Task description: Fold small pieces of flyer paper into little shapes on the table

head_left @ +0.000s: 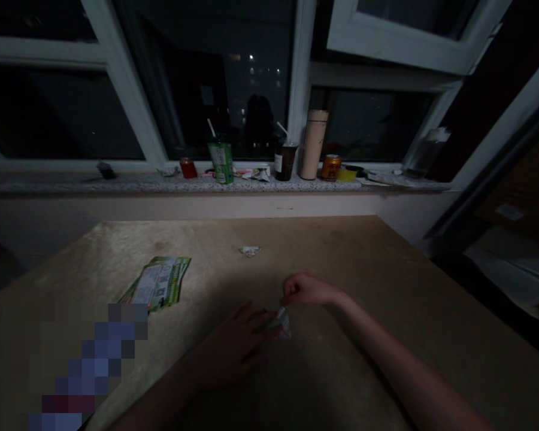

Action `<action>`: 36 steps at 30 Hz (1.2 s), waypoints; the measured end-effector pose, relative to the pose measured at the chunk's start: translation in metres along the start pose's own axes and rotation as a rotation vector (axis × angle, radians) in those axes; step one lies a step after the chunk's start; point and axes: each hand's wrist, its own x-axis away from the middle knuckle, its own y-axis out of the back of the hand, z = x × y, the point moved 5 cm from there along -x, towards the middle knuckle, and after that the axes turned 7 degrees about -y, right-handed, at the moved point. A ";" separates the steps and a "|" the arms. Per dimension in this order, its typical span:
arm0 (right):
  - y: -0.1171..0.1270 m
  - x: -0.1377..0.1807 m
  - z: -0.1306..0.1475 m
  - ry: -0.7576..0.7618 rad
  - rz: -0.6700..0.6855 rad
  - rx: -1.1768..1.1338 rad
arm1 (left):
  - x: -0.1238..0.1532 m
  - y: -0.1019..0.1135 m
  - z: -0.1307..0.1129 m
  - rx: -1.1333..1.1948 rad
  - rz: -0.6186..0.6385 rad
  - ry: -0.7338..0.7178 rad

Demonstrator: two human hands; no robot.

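On the dim wooden table (368, 269), my left hand (238, 341) lies flat with its fingers spread, pressing one side of a small folded piece of printed paper (282, 323). My right hand (306, 290) is closed in a pinch on the top edge of that same paper. A second small folded paper piece (250, 251) lies farther back on the table, apart from both hands.
A stack of green printed leaflets (159, 284) lies to the left. The stone windowsill (117, 182) behind holds a green cup with a straw (221, 160), a dark cup (285, 160), a tall beige flask (313, 143) and cans (330, 167). The table's right edge drops to a dark floor.
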 end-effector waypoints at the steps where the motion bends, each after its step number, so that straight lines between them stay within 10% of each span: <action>1: 0.000 0.001 0.001 0.005 -0.007 0.008 | 0.000 -0.002 0.001 -0.007 -0.005 0.001; 15: -0.005 0.018 0.013 0.050 -0.249 0.170 | 0.000 -0.004 0.015 0.081 -0.071 0.060; 22: -0.036 0.065 0.045 0.427 -0.319 0.387 | -0.003 -0.008 0.019 0.109 -0.058 0.082; 36: -0.056 0.065 0.046 0.628 -0.456 0.591 | 0.005 -0.008 0.023 0.237 -0.124 0.147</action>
